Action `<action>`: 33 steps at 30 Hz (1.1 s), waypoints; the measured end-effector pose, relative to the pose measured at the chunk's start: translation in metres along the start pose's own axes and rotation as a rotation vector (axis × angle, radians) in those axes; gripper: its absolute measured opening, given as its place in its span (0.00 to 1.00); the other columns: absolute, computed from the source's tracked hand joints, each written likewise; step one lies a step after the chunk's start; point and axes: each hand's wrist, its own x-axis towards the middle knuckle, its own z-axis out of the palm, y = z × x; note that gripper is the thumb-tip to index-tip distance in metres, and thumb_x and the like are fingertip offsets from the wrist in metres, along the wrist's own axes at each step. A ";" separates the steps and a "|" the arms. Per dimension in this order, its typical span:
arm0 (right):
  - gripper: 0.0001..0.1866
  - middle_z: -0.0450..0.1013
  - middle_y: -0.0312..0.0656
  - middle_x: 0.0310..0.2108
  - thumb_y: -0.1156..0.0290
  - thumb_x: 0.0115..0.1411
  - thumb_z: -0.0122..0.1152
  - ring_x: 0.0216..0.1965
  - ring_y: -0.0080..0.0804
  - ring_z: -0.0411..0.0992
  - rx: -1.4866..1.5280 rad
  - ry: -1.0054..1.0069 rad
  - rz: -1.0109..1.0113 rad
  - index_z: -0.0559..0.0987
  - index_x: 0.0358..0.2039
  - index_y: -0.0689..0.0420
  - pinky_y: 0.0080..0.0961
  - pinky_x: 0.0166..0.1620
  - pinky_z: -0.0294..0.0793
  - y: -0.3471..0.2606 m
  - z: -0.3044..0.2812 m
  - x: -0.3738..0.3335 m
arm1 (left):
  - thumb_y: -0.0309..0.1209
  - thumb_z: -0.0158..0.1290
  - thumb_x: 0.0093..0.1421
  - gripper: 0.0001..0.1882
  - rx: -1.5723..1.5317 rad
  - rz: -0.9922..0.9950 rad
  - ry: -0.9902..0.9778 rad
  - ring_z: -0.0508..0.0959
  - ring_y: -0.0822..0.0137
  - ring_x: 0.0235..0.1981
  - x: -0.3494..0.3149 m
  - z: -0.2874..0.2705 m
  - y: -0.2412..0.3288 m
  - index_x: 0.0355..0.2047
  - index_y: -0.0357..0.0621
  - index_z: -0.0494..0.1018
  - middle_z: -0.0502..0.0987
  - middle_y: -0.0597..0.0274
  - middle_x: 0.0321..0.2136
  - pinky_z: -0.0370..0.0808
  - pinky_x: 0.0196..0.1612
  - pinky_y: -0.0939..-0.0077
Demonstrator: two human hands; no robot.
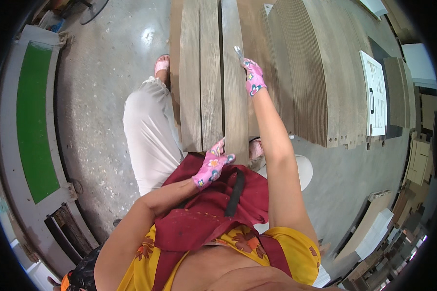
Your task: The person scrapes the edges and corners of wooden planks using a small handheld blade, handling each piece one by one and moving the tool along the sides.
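Note:
Three long grey-brown wooden boards lie side by side, running away from me: a left board [190, 82], a middle board [210, 82] and a right board [234, 109]. A dark gap separates the middle and right ones. My right hand [254, 80], in a pink flowered glove, reaches far along the right board's outer edge. Its fingers are closed around a small tool [238, 51] with a pale, shiny tip; its exact kind is unclear. In a matching glove, my left hand [212, 169] lies by the boards' near ends, fingers apart and holding nothing visible.
Right of the boards stands a large stack of wooden panels [303, 72]. Beyond it is a white panel with a black handle [374, 94]. A bench with a green surface [36, 116] lines the left side. More boards [369, 228] lean at the lower right.

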 end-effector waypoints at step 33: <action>0.14 0.73 0.38 0.37 0.66 0.53 0.58 0.39 0.25 0.69 0.292 0.157 0.112 0.75 0.36 0.63 0.21 0.46 0.63 0.156 -0.070 -0.060 | 0.29 0.44 0.60 0.21 0.116 0.471 0.336 0.65 0.60 0.54 0.003 -0.075 0.040 0.53 0.35 0.59 0.65 0.52 0.51 0.63 0.54 0.67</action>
